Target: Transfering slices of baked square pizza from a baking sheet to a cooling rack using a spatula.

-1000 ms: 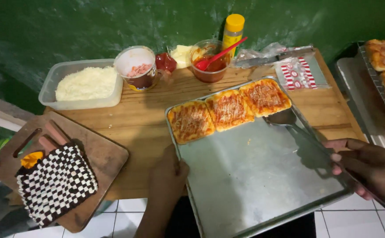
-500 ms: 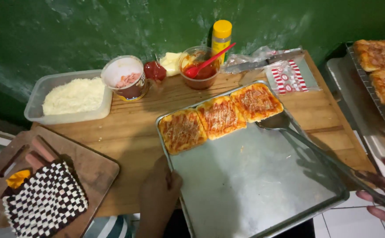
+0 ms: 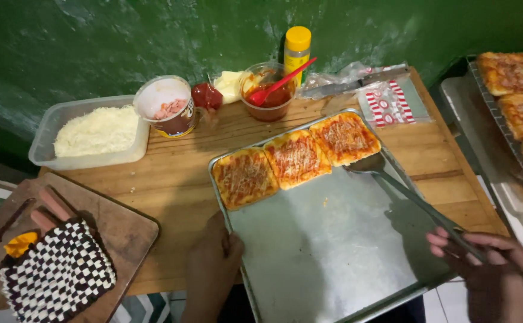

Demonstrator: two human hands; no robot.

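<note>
— Right hand (image 3: pixel 500 275) is wrapped around the handle of the long metal spatula (image 3: pixel 417 200), blade tucked at the edge of the rightmost pizza slice (image 3: pixel 345 139), up at the tray's one o'clock corner.

— And the left hand (image 3: pixel 213 266)?

— Closed on the baking tray (image 3: pixel 333 257) rim at eight o'clock, pinning it to the wooden counter (image 3: pixel 171 173).

— How would you do it well?

— I'd say keep the blade flat on the metal and slide fully under the crust before lifting, or the topping drags. The middle slice (image 3: pixel 297 158) touches it, so ease away toward three o'clock. The sauce cup (image 3: pixel 268 96) sits well clear at twelve.
</note>
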